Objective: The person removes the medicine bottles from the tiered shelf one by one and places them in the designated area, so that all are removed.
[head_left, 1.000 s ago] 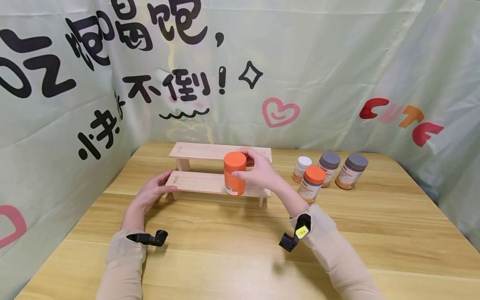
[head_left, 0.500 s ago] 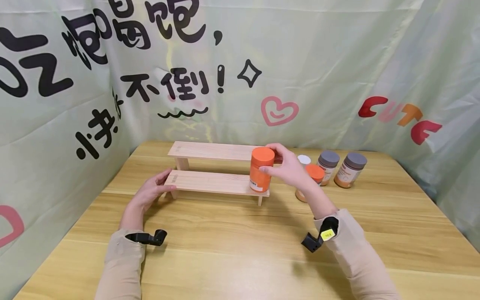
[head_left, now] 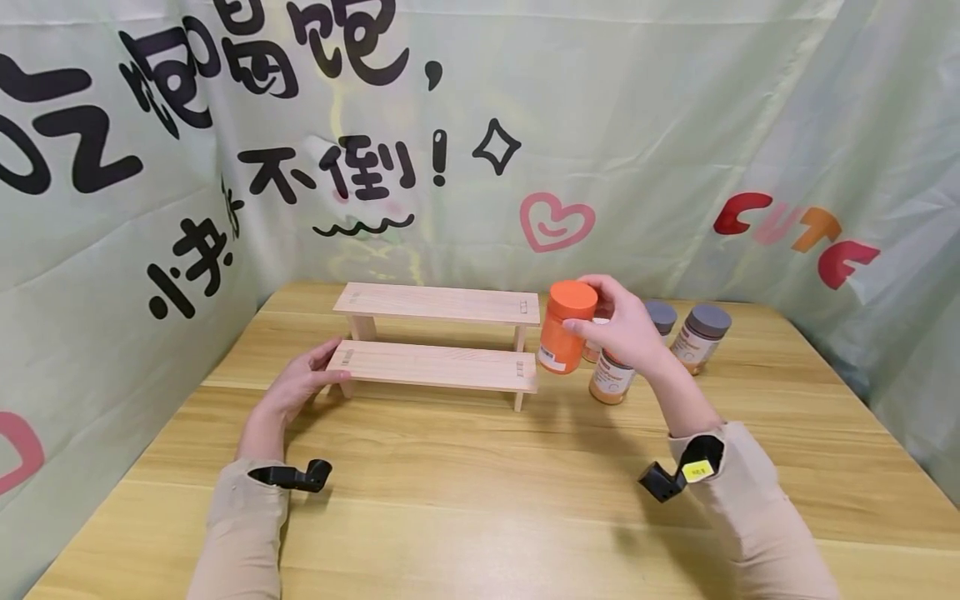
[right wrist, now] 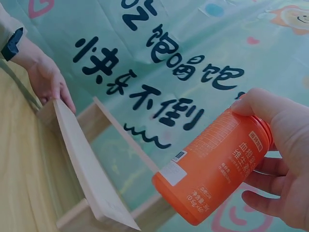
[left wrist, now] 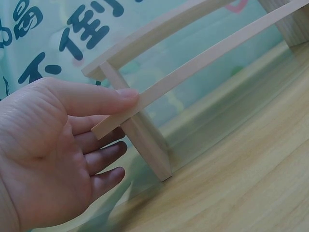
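My right hand [head_left: 618, 325] grips an orange bottle [head_left: 562, 333] with an orange screw lid, just off the right end of a two-tier wooden shelf rack [head_left: 431, 367]. In the right wrist view the bottle [right wrist: 212, 169] tilts, its printed label and barcode showing, with thumb and fingers round its lid end. My left hand [head_left: 303, 382] holds the left end of the rack's lower board. Seen from the left wrist, the thumb presses the board's edge [left wrist: 159, 92] and the other fingers curl behind it. Both boards of the rack are bare.
Right of the rack stand several supplement bottles: two with grey lids [head_left: 701, 337], a labelled one [head_left: 611, 382] partly under my right hand, and a small one [head_left: 592, 350] mostly hidden. A printed curtain [head_left: 645, 150] hangs behind the wooden table [head_left: 450, 500].
My right hand has carried the orange bottle rightward, from in front of the lower board to beyond the rack's right end. My left hand has stayed at the rack's left end.
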Action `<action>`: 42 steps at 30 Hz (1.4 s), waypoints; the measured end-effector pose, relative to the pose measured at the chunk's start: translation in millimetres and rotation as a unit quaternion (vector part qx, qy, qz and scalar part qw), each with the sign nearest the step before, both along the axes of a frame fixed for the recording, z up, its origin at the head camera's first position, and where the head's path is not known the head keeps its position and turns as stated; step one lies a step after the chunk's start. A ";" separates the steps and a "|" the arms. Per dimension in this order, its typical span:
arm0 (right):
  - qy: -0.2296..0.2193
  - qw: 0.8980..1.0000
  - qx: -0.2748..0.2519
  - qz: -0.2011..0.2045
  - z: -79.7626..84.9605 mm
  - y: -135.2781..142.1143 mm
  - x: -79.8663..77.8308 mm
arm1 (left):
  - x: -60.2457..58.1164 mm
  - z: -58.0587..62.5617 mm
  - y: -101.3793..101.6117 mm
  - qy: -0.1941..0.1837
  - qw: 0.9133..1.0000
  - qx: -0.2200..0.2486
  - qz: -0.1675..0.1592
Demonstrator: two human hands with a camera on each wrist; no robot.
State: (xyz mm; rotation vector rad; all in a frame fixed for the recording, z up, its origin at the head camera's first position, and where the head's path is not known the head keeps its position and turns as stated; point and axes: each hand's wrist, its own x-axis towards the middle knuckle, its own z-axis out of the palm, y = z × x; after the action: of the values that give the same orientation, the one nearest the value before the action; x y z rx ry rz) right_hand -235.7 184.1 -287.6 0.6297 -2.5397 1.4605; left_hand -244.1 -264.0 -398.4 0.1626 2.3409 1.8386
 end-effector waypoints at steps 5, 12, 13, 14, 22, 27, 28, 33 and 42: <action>0.003 1.000 0.008 -0.024 4.4 15.1 3.3 | -1.1 -1.9 -1.8 0.002 1.000 0.000 -0.004; 0.006 0.998 0.000 -0.058 11.0 36.7 8.5 | -2.3 -3.5 -2.6 0.005 1.000 0.008 -0.006; 0.010 0.998 -0.001 -0.064 11.4 40.2 9.0 | -2.3 -3.4 -2.6 0.005 1.000 0.009 -0.005; 0.014 0.997 -0.002 -0.069 11.7 43.7 9.4 | -2.2 -3.2 -2.3 0.005 1.000 0.009 -0.005; 0.047 0.992 0.002 -0.121 15.2 71.2 13.1 | -0.9 -1.7 -1.2 0.002 1.000 0.020 -0.009; 0.050 0.987 0.005 -0.154 16.2 85.6 17.2 | -0.4 -1.2 -0.9 -0.001 1.000 0.026 -0.006; 0.049 0.986 0.006 -0.161 15.9 88.4 18.0 | -0.2 -1.1 -1.0 -0.001 1.000 0.026 -0.006; 0.047 0.980 0.019 -0.191 11.9 103.2 21.2 | -0.6 -1.8 -1.4 0.003 1.000 0.020 -0.009; 0.012 0.977 0.060 -0.204 -6.7 127.9 24.9 | -1.3 -2.0 -2.3 0.007 1.000 0.022 -0.008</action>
State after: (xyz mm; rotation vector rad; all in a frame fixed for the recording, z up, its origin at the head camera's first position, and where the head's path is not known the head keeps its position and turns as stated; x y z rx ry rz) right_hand -210.8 312.0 -294.3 0.1208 -2.5517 1.1564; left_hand -245.4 -266.3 -400.4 0.1990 2.3016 1.8893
